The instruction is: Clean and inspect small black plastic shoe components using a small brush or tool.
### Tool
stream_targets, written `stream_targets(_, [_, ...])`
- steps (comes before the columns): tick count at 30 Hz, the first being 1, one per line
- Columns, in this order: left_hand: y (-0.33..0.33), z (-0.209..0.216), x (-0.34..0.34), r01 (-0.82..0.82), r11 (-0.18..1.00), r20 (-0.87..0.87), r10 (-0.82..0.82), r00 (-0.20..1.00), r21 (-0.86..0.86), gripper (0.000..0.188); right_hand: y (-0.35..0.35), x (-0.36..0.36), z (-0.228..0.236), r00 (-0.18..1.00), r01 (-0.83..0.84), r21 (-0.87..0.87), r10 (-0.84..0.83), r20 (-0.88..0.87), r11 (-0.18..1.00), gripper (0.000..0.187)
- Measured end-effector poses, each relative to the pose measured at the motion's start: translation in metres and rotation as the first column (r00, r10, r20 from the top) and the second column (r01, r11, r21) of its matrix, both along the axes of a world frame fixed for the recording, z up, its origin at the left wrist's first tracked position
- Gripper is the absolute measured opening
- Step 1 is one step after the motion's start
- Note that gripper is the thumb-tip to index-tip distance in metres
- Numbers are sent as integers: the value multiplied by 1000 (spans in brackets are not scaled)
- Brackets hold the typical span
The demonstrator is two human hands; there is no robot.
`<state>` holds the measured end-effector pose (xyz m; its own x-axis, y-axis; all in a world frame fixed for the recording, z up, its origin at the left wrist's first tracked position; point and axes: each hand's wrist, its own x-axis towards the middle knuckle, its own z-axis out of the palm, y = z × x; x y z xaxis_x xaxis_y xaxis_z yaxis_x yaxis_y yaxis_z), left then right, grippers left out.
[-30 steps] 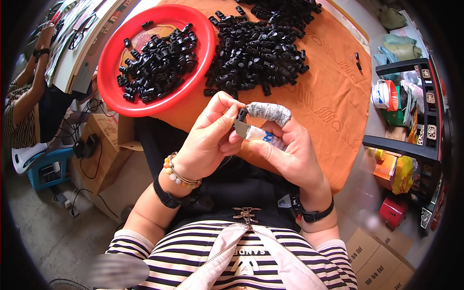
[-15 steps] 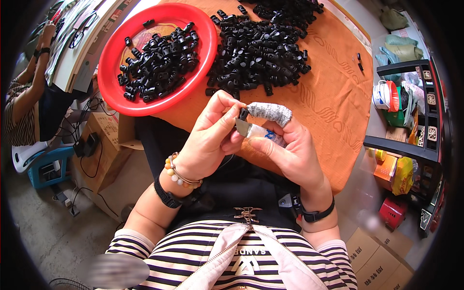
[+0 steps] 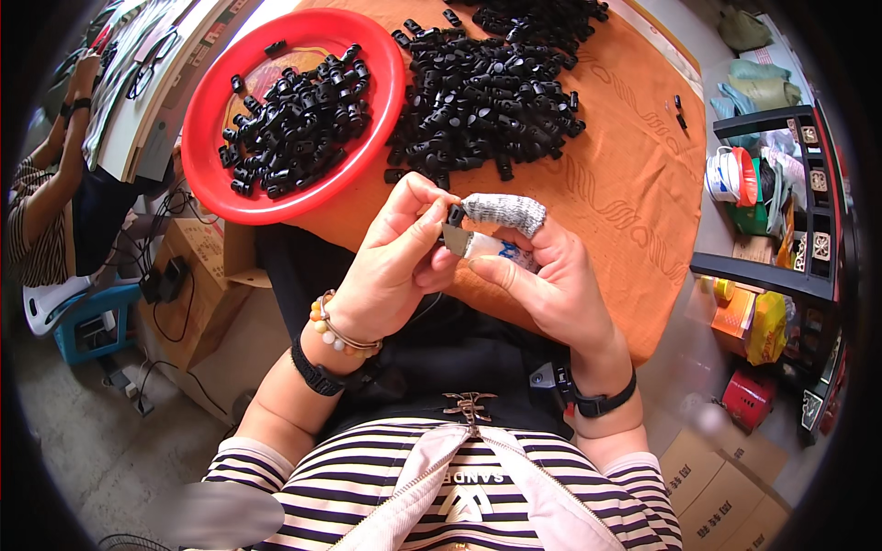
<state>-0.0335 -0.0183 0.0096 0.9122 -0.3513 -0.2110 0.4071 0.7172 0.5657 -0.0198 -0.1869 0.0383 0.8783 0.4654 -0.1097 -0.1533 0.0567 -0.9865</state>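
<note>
Between thumb and fingertips, my left hand (image 3: 397, 253) pinches a small black cord lock (image 3: 455, 215). My right hand (image 3: 562, 289) is closed round a short blade (image 3: 456, 241) whose handle (image 3: 491, 248) looks wrapped in white with blue marks. The flat metal end lies against the lower side of the cord lock. A grey knitted finger cover (image 3: 505, 210) sits on my right index finger, which curves over to the far side of the piece. The fingers hide part of both the lock and the blade.
A red round tray (image 3: 390, 138) holds many black cord locks (image 3: 303, 119). Beside it a big pile (image 3: 482, 101) of them lies on the orange tablecloth (image 3: 634, 220). A black shelf (image 3: 763, 275) stands right, cartons (image 3: 726, 496) below. Another person's arm (image 3: 69, 151) is at far left.
The whole view has shifted slightly, so the tray and pile appear a little further left. Both hands keep the same grip, the blade still against the cord lock.
</note>
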Motion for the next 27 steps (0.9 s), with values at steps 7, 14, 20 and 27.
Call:
stream_targets(7, [0, 1, 1, -2, 1000, -18, 2, 1000, 0, 6, -1, 2, 0, 999, -11, -4, 11, 37, 1000, 31])
stream_targets(14, [1, 2, 0, 56, 997, -36, -59, 998, -59, 9, -5, 2, -1, 999, -31, -21, 31, 25, 999, 33])
stream_targets(20, [2, 1, 0, 98, 973, -94, -120, 988, -208, 11, -2, 4, -2, 986, 110, 117, -94, -136, 987, 43])
stream_targets(27, [0, 1, 0, 107, 983, -92, -122, 988, -152, 12, 24, 5, 0, 986, 162, 135, -155, -65, 977, 53])
